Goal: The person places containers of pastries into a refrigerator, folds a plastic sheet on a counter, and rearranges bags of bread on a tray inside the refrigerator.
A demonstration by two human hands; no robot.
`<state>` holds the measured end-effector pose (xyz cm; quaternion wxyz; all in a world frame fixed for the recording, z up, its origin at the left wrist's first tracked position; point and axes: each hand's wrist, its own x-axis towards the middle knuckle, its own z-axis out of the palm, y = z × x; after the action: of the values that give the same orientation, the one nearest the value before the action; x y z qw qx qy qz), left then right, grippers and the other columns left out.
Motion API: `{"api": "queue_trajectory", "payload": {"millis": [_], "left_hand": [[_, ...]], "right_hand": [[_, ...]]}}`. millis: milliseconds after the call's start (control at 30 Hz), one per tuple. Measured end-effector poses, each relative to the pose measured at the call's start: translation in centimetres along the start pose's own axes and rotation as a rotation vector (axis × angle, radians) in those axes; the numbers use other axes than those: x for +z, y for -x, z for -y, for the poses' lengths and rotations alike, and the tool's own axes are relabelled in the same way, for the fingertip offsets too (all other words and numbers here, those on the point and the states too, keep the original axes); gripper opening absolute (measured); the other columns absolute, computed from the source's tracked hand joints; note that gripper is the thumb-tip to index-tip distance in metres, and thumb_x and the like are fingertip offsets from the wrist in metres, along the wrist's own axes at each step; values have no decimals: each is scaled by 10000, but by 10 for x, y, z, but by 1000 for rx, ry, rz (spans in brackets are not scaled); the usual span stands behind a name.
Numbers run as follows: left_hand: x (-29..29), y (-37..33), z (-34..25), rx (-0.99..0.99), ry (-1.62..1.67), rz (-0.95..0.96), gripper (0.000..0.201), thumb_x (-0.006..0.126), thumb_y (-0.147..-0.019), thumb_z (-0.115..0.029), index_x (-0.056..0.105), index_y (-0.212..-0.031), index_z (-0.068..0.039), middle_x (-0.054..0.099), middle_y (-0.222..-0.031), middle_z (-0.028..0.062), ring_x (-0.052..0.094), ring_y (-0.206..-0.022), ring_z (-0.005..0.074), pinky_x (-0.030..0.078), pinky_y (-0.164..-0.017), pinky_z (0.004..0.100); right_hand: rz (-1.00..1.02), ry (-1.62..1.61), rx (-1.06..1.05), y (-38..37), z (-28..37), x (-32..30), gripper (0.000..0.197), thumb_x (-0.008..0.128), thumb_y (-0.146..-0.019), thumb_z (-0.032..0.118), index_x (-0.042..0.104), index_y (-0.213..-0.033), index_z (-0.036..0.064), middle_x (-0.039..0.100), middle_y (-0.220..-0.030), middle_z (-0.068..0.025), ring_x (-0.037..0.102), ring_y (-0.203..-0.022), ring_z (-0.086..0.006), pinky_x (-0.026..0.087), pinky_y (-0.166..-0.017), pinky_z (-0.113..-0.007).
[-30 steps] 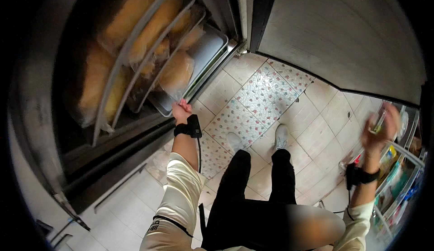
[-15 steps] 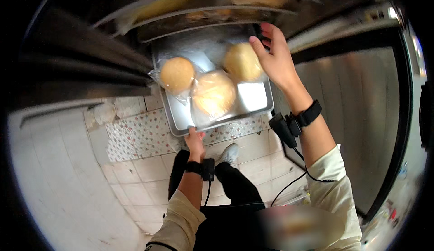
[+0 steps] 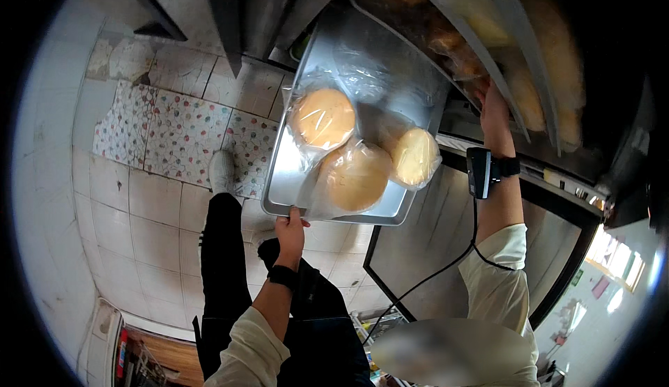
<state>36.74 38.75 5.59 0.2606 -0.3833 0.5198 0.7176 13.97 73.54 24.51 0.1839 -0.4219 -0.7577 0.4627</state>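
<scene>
A silver metal tray [image 3: 284, 190] juts out toward me from a dark rack. My left hand [image 3: 291, 232] grips its near rim at the left corner. Three round yellow cakes in clear plastic bags lie near the front of the tray: a left cake [image 3: 325, 118], a middle cake [image 3: 357, 176] and a right cake [image 3: 415, 158]. More crumpled clear plastic [image 3: 359, 73] lies behind them. My right hand [image 3: 493, 115] reaches up among the higher trays, beside bagged brownish food [image 3: 451, 45]. Its fingertips are mostly hidden there, so their grip does not show.
Higher trays [image 3: 456, 17] with bagged yellow food are stacked at the upper right. Dark upright panels [image 3: 254, 10] stand to the left of the tray. A framed grey panel [image 3: 446, 247] is below at the right. Tiled floor [image 3: 157, 195] with a patterned strip [image 3: 185, 122] lies at the left.
My view has turned, and the pulled-out tray now sits tilted in it. My right hand has gone from beside the right cake up to the higher trays. My left hand still grips the rim.
</scene>
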Motion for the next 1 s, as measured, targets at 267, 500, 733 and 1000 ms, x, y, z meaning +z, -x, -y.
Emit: {"api": "queue_trajectory", "payload": {"millis": [267,500,733,1000], "left_hand": [[-2,1,-8,-27,-32,20,239,476,-896,-174,570,-835,38,583,-753,60,535,-556,114,465,-501,262],[4,5,-8,-28,-43,8,254,473,-891,-169,580,-825,51,589,-728,68,535,-546,115,457,-495,264],[2,4,-11,-27,-28,39,252,468,-897,-172,579,-855,50,592,-761,67,536,-554,121,463,-500,265],[-4,1,-6,-85,-79,95,249,488,-887,-199,569,-905,36,571,-795,37,519,-584,121,472,-524,293]], "right_hand": [[228,224,-102,3,21,55,629,684,-780,324,410,-1281,59,454,-1261,-96,442,-1146,-203,360,-925,-321],[158,105,-141,-10,-5,41,714,721,-738,252,359,-1319,52,424,-1304,-82,427,-1171,-229,354,-951,-352],[138,-343,-50,19,-1,28,428,621,-816,204,456,-1205,134,485,-1190,-39,495,-1033,-181,416,-880,-333],[233,-537,-8,80,-38,-17,416,517,-878,337,435,-1213,105,478,-1226,-62,469,-1114,-200,413,-917,-363]]}}
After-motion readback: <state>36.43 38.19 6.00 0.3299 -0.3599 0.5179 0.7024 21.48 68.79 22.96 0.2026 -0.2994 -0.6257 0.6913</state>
